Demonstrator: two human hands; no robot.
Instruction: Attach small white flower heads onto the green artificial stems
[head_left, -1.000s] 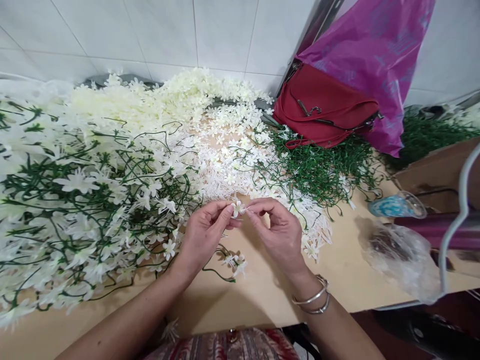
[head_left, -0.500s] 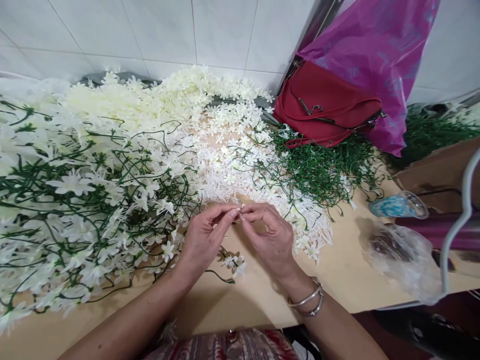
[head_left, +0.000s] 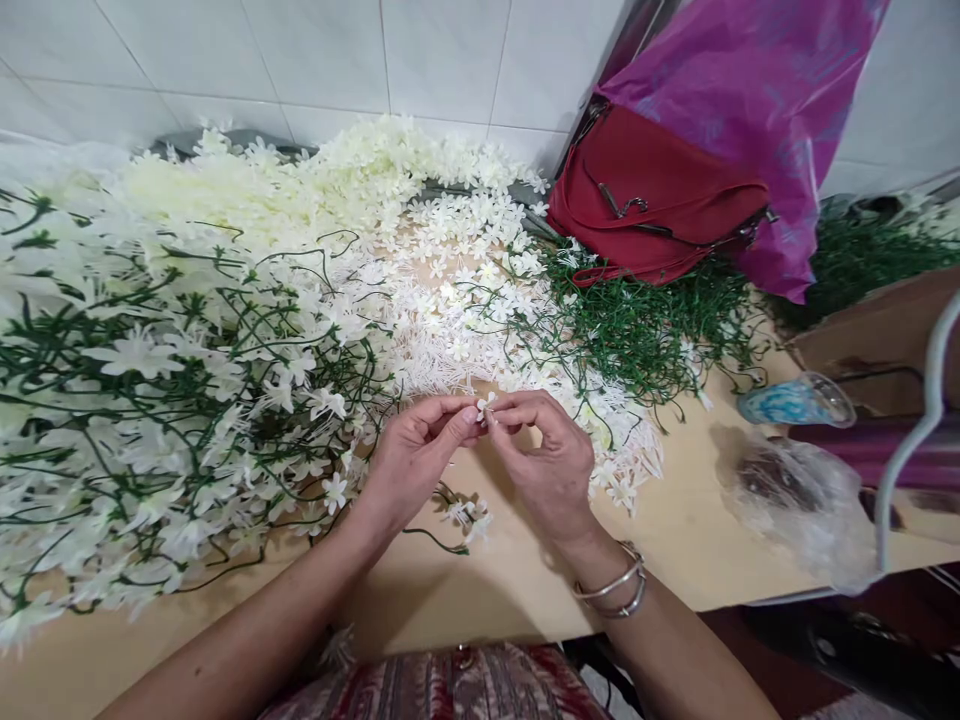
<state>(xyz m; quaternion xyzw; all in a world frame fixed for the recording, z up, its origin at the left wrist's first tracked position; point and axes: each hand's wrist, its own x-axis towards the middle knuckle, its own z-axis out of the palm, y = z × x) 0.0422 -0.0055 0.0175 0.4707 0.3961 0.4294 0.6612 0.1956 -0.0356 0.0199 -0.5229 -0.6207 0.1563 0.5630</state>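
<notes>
My left hand (head_left: 411, 457) and my right hand (head_left: 546, 455) meet fingertip to fingertip above the tan table (head_left: 675, 540). Both pinch one small white artificial flower (head_left: 485, 405) between thumb and forefinger. A green stem sprig with a few white flowers (head_left: 459, 517) lies on the table just below my hands. Two silver bangles (head_left: 613, 587) circle my right wrist. A heap of loose white flower heads (head_left: 457, 300) spreads right behind my fingers.
Finished green stems with white flowers (head_left: 165, 400) cover the left half. Cream petals (head_left: 300, 190) pile against the tiled wall. Bare green stems (head_left: 645, 330) lie under a red bag (head_left: 652, 200) and purple plastic bag (head_left: 757, 90). A clear plastic bag (head_left: 802, 500) sits right.
My hands stay together pinching the small flower; the fingers have shifted slightly, turning the flower between them. The view has tilted a little, otherwise nothing on the table moved.
</notes>
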